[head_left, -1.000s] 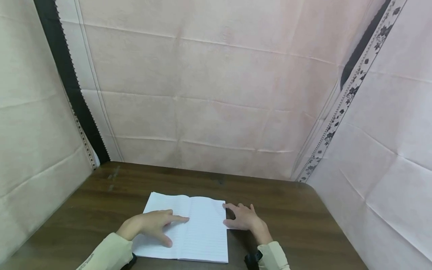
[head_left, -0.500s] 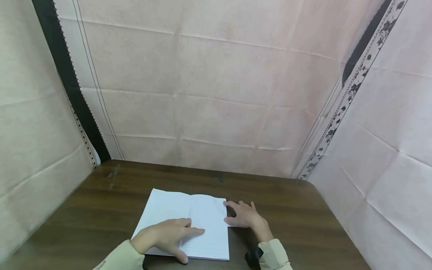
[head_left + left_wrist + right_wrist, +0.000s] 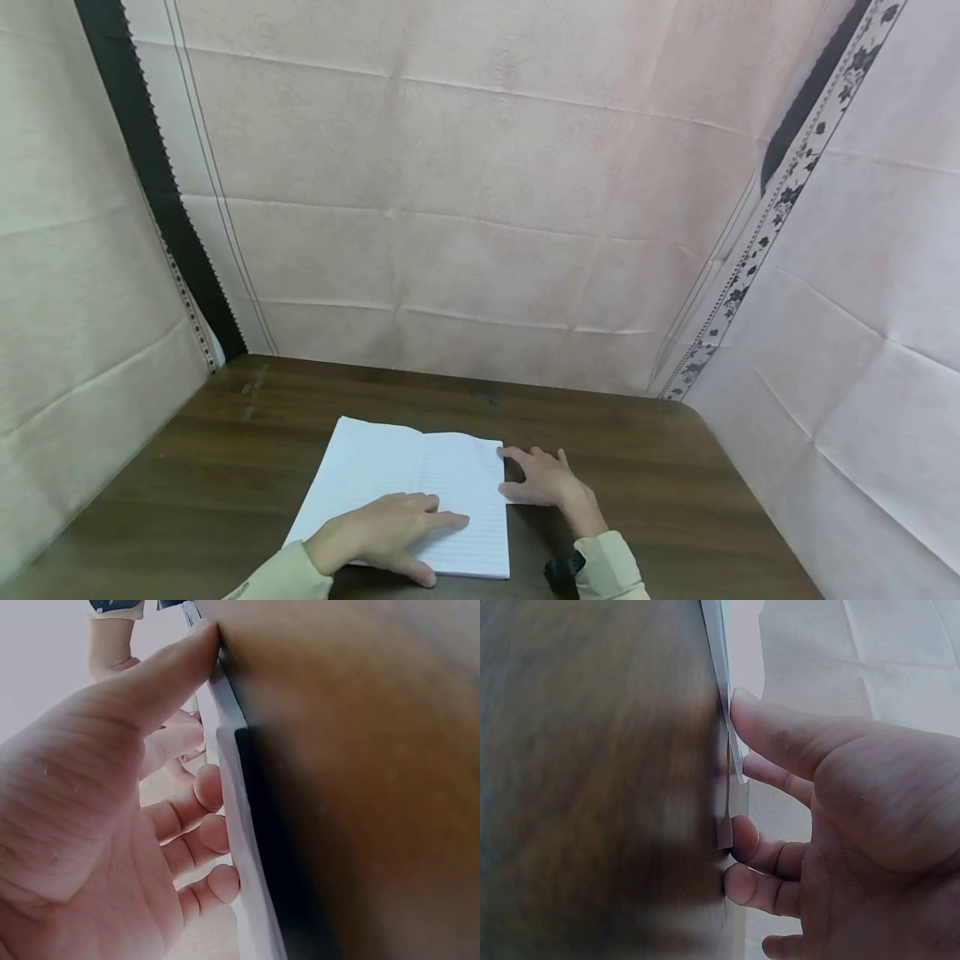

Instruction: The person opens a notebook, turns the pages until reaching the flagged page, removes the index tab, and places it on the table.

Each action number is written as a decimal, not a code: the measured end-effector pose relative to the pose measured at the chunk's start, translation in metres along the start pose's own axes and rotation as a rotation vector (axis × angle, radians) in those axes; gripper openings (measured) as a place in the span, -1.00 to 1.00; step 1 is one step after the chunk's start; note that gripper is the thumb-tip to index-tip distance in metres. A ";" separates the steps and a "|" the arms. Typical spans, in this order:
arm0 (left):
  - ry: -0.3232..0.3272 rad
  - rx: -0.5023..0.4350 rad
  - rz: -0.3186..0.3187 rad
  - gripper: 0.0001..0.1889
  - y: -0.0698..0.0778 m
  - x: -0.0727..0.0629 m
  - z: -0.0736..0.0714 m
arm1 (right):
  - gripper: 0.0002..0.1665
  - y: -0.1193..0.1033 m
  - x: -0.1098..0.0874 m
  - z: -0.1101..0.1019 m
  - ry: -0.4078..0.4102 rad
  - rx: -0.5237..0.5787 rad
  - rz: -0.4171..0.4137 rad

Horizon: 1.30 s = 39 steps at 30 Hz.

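Note:
An open notebook with lined white pages lies on the brown table. Across its lower part, my left hand rests with index finger and thumb spread apart, the index on the right page and the thumb by the near edge. In the left wrist view, the fingertips of that hand meet the paper. At the notebook's right edge, my right hand touches the margin with its thumb and index finger. The right wrist view shows the thumb on the page edge and other fingertips lower, by a protruding sheet.
Wood-grain tabletop surrounds the notebook. Pale creased cloth hangs behind the table, with more cloth at the left and right sides. A black band circles the right wrist.
My left hand has slid right and toward the near edge over the pages, from the left page across the centre fold. The right hand has stayed at the right edge.

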<state>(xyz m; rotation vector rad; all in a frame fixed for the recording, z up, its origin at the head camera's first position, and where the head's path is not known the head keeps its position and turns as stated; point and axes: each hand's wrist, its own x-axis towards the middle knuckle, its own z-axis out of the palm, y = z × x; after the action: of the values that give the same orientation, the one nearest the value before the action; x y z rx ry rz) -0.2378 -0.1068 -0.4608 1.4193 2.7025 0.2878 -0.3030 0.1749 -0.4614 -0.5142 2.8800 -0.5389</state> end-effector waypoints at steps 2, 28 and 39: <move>0.004 -0.001 0.004 -0.20 -0.001 0.000 0.000 | -0.26 0.001 0.001 0.000 -0.003 0.000 -0.002; 0.112 -0.290 0.012 0.13 -0.010 -0.001 -0.003 | -0.28 0.004 0.002 0.003 -0.006 -0.028 0.029; 0.105 -0.239 0.069 0.03 -0.007 0.001 -0.002 | -0.30 0.001 0.005 0.001 0.010 -0.062 0.043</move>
<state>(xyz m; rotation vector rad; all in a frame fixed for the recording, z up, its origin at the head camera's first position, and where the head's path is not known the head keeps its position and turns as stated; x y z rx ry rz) -0.2443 -0.1101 -0.4597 1.4660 2.5918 0.6825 -0.3076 0.1739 -0.4633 -0.4591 2.9176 -0.4484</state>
